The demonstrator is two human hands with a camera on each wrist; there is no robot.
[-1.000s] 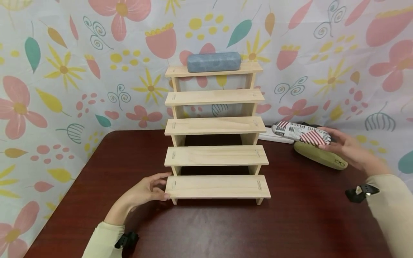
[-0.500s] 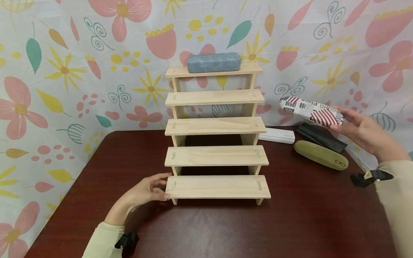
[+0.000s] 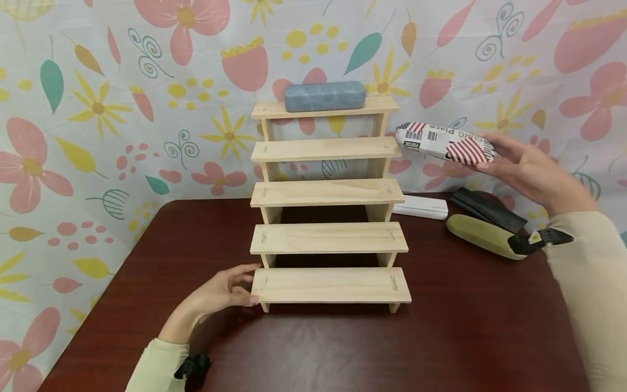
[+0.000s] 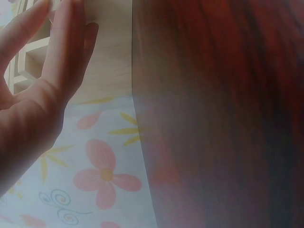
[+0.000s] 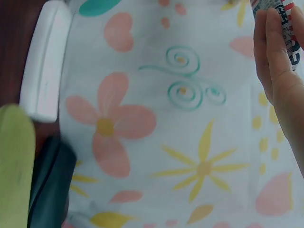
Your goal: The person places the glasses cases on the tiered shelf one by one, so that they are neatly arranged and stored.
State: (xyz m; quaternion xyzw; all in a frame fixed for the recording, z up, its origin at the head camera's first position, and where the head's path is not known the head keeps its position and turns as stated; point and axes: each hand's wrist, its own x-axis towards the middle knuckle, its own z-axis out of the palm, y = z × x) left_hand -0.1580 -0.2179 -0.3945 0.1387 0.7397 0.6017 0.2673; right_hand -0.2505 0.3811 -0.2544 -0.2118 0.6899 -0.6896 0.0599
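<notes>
In the head view, a stepped wooden rack (image 3: 330, 239) with several pale shelves stands on the table. My left hand (image 3: 215, 294) holds the left end of its lowest shelf, thumb at the front corner, index finger at the back. My right hand (image 3: 531, 169) grips the right end of a newspaper-print glasses case (image 3: 443, 144) with red-and-white stripes. The case is in the air, its left tip beside the right end of the second shelf from the top; contact cannot be made out. A blue-grey glasses case (image 3: 325, 96) lies on the top shelf.
Right of the rack lie a white case (image 3: 422, 207), a dark folded case (image 3: 487, 209) and an olive glasses case (image 3: 482, 235), partly behind the right wristband. A flowered cloth (image 3: 122, 109) hangs behind the dark-red table (image 3: 313, 348).
My right hand has lifted the newspaper-print glasses case up from beside the other cases, then carried it left to the rack's upper right side. The left hand stays in place.
</notes>
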